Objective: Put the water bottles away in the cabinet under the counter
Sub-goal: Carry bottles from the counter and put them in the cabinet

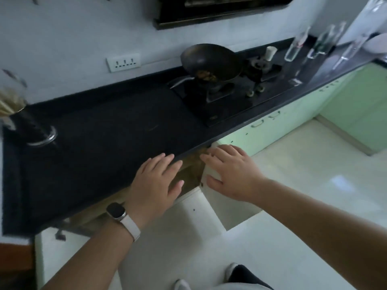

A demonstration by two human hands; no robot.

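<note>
Writing on the water bottles (pixel 296 45) is too blurry to read; one has a small red mark on its label. These see-through bottles stand on the black counter (pixel 94 143), far off past the right hand (pixel 232 172) and to its right, well apart from both hands.

The left hand (pixel 156 181) has a watch (pixel 116 211) on its wrist. Its fingers are straight and a little spread, and its fingertips lie over the front edge of the counter. It holds nothing.

The right hand is flat too, with spread fingers, and holds nothing. It is over the top of an open white cabinet door (pixel 236 208). I cannot tell if it touches the door.

Between the two hands the cabinet (pixel 191 170) under the counter shows, brown and dark inside. Past the hands a black wok (pixel 211 59) sits on the stove (pixel 219 105).
</note>
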